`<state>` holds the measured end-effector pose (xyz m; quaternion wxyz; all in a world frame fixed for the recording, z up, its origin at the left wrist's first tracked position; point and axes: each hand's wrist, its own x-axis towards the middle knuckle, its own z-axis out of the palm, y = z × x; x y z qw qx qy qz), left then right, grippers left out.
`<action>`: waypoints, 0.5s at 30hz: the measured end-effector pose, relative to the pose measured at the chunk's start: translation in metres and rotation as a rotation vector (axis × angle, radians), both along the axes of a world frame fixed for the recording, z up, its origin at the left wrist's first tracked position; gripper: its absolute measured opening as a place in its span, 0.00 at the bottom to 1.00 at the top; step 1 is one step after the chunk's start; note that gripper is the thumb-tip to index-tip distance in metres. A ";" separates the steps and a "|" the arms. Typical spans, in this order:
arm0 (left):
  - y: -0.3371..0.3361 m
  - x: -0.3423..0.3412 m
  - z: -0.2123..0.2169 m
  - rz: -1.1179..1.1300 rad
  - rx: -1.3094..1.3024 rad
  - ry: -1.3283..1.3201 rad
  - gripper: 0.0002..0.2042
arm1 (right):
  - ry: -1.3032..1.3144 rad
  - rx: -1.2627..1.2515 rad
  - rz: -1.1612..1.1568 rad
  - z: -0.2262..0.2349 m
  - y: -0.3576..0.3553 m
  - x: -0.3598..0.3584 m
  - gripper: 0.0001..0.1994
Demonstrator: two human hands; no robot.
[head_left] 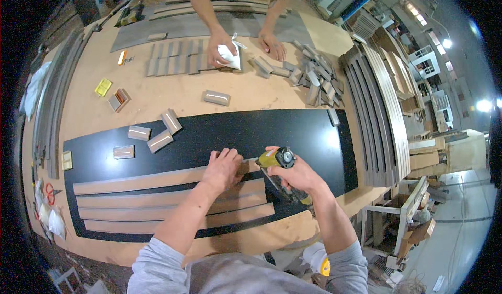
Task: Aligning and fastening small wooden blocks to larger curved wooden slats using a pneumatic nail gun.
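My right hand (300, 174) grips a yellow-green and black nail gun (274, 160), whose nose is at the right end of a long wooden strip (141, 181). Close beside it, my left hand (224, 168) lies over that same strip with its fingers curled down onto it. The fingertips are partly hidden. Nearer to me, several similar brown strips (172, 213) with grey edges lie side by side on a black panel (219, 132). Short wooden blocks (160, 141), each with a pale line of glue, rest on the panel's far left part.
Across the table (183, 98), a co-worker's hand (222, 48) holds a white bag over rows of small blocks (175, 59). A heap of loose blocks (319, 77) lies at the far right. Long grey boards (374, 116) are stacked beyond the right edge. Red scissors (50, 193) sit at left.
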<state>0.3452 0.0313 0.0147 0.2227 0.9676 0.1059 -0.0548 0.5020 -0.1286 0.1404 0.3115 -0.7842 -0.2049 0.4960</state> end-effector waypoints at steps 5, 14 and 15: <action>-0.001 0.000 0.003 0.003 0.011 0.009 0.21 | 0.006 -0.020 0.033 -0.001 -0.001 0.004 0.34; -0.001 0.002 -0.005 0.028 -0.049 0.008 0.23 | 0.090 -0.052 -0.053 0.009 -0.014 -0.010 0.33; -0.001 0.001 -0.007 0.027 -0.049 0.008 0.23 | 0.083 -0.060 -0.053 0.008 -0.013 -0.011 0.33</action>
